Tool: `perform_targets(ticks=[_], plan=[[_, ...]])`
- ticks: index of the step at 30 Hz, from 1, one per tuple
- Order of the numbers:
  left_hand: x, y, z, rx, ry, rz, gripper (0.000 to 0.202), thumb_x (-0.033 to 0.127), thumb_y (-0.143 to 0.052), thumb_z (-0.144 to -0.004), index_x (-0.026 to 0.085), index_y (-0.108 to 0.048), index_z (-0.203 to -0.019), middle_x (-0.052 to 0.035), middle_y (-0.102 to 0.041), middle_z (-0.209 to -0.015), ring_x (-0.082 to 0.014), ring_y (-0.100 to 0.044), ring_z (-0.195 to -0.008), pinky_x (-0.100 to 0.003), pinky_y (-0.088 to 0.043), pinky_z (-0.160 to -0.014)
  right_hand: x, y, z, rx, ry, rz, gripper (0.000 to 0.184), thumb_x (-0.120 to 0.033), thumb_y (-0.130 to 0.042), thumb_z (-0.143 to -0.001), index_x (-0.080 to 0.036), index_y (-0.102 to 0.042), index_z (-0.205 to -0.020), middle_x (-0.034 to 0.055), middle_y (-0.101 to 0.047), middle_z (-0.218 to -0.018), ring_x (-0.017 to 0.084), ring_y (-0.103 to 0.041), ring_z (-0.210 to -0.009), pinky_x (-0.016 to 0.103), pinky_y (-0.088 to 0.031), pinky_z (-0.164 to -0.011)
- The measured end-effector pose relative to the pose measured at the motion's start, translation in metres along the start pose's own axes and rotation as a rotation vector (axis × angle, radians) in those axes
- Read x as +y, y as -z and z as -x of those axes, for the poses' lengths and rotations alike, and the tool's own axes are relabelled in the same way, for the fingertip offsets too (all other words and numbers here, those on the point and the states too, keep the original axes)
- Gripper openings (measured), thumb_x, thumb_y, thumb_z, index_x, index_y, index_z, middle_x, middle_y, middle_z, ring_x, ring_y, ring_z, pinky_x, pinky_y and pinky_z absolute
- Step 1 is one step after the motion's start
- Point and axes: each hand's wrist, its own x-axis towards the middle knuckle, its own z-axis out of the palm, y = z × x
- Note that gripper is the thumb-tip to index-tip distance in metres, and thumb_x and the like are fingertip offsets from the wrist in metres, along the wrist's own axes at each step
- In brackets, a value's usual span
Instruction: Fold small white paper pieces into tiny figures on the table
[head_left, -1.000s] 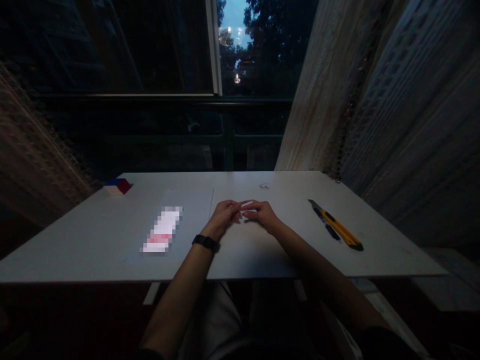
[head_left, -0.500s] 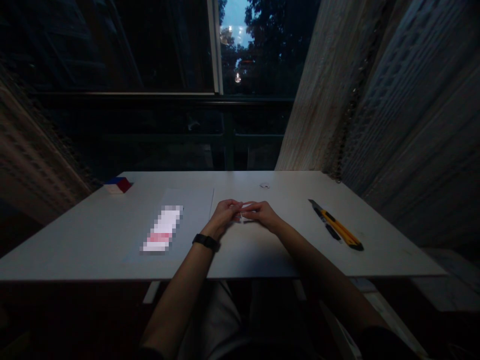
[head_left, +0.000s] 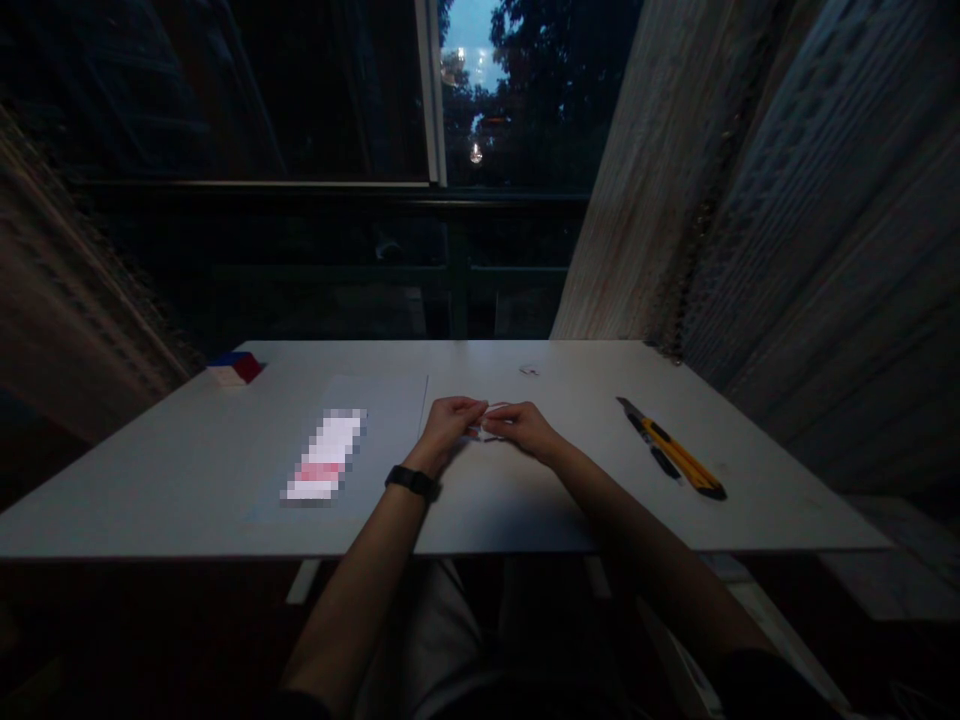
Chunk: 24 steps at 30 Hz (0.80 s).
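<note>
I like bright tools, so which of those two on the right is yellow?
The longer cutter, farther from the right hand; the shorter tool beside it looks mostly black.

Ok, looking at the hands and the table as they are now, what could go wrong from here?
The white piece is pinched between the left hand and right hand, mostly hidden by them, so a slip might go unnoticed. The yellow cutter lies off to the right with its blade apparently out; a careless reach that way could mean a cut. The dim light may make both harder to spot.
</note>
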Motion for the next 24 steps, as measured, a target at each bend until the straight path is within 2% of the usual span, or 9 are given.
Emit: perform_targets(ticks=[5, 8, 12, 16, 19, 24], plan=[[-0.0002, -0.0022, -0.0007, 0.039, -0.015, -0.031, 0.029, 0.036, -0.073, -0.057, 0.010, -0.065, -0.067, -0.0042, -0.061, -0.057, -0.0096, -0.052, -0.050, -0.021, -0.040, -0.046, -0.0018, -0.0008, 0.0004, 0.020, -0.007, 0.011, 0.024, -0.038, -0.070, -0.062, -0.018, -0.072, -0.075, 0.0040, -0.067, -0.084, 0.018, -0.059, -0.081, 0.033, -0.046, -0.075], [0.0010, -0.0031, 0.0007, 0.048, -0.025, -0.030, 0.031, 0.038, -0.072, -0.057, 0.010, -0.065, -0.067, -0.0045, -0.061, -0.057, -0.0102, -0.053, -0.051, -0.020, -0.041, -0.047, -0.0011, -0.0012, 0.0000, 0.083, -0.042, 0.000, 0.026, -0.040, -0.071, -0.059, -0.018, -0.071, -0.072, 0.0039, -0.067, -0.080, 0.017, -0.059, -0.075, 0.032, -0.047, -0.070], [0.0042, -0.0029, 0.0038, -0.006, -0.046, -0.016, 0.038, 0.045, -0.070, -0.059, 0.009, -0.066, -0.071, -0.0063, -0.063, -0.064, -0.0121, -0.056, -0.058, -0.021, -0.043, -0.050, 0.0023, -0.0006, -0.0023, 0.225, 0.003, 0.092, 0.024, -0.040, -0.072, -0.057, -0.018, -0.071, -0.068, 0.0024, -0.066, -0.071, 0.016, -0.058, -0.070, 0.033, -0.046, -0.070], [0.0039, -0.0029, 0.0042, -0.069, -0.062, -0.017, 0.043, 0.049, -0.067, -0.063, 0.011, -0.068, -0.082, -0.0095, -0.067, -0.077, -0.0157, -0.060, -0.070, -0.023, -0.046, -0.058, 0.0062, 0.0003, -0.0046, 0.297, 0.040, 0.174, 0.021, -0.038, -0.071, -0.058, -0.019, -0.070, -0.068, 0.0031, -0.067, -0.071, 0.018, -0.060, -0.071, 0.034, -0.046, -0.072], [0.0004, -0.0029, 0.0017, -0.023, -0.109, -0.093, 0.041, 0.045, -0.069, -0.061, 0.012, -0.069, -0.086, -0.0108, -0.068, -0.084, -0.0181, -0.061, -0.076, -0.025, -0.046, -0.060, 0.0070, -0.0002, -0.0046, 0.303, 0.031, 0.224, 0.019, -0.036, -0.069, -0.061, -0.019, -0.069, -0.069, 0.0031, -0.068, -0.071, 0.019, -0.061, -0.070, 0.035, -0.045, -0.073], [-0.0047, -0.0020, -0.0025, 0.033, -0.230, -0.203, 0.034, 0.041, -0.068, -0.063, 0.014, -0.069, -0.083, -0.0090, -0.068, -0.081, -0.0170, -0.061, -0.072, -0.025, -0.046, -0.063, 0.0034, -0.0020, -0.0035, 0.313, 0.055, 0.261, 0.018, -0.035, -0.068, -0.062, -0.019, -0.068, -0.069, 0.0014, -0.066, -0.069, 0.019, -0.059, -0.070, 0.037, -0.045, -0.073]])
